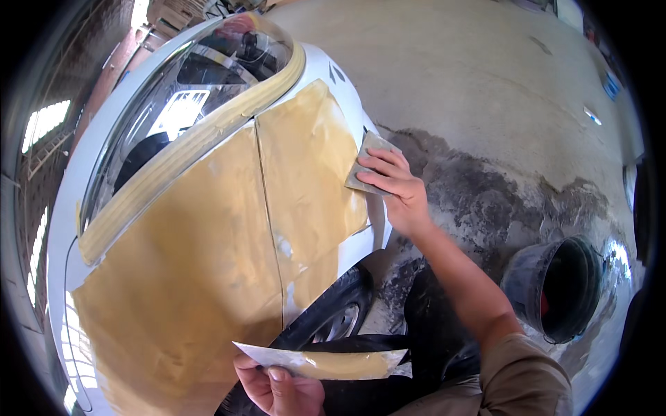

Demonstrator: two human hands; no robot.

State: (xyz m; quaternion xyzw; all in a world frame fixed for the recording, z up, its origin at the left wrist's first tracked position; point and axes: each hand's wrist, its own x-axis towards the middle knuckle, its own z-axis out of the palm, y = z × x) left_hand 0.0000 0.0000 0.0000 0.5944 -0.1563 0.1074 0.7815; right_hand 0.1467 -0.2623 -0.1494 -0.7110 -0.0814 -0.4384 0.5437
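My right hand [399, 187] grips a flat grey putty spreader [362, 170] with its fingers stretched over it. The spreader lies at the far right edge of tan filler [305, 166] coating the side of a white car [345, 93]. In my left hand [281, 390], a thin, long putty plate [347, 365] is pinched between thumb and fingers. Tan putty covers much of its upper face. The plate sits low in front of me, apart from the car panel. A dark seam [267, 208] divides the coated panels.
A car wheel [340, 308] is below the panel's right part. At right a dark bucket [534, 284] stands on wet, stained concrete [472, 194]. Tan masking [201, 149] borders the car's glass. A blue item [611, 86] lies on the floor farther off.
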